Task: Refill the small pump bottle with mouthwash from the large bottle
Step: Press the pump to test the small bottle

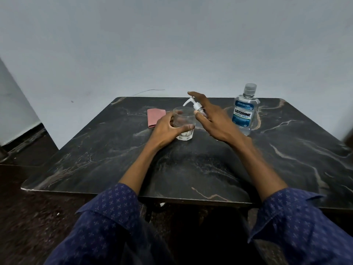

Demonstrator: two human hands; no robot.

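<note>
The small pump bottle (196,106) has a white pump head, and its nozzle points left over a clear glass tumbler (185,118). My right hand (214,119) holds the bottle tilted, index finger on top of the pump, and hides most of its body. My left hand (168,129) wraps around the tumbler, which stands on the table with the thumb across its front. The large mouthwash bottle (245,111), clear with a blue label and its cap on, stands upright to the right of my right hand, untouched.
Everything sits on a dark marbled table (191,169) pushed against a pale wall. A folded pink cloth (155,117) lies just left of the tumbler, behind my left hand. Dark floor lies to the left of the table.
</note>
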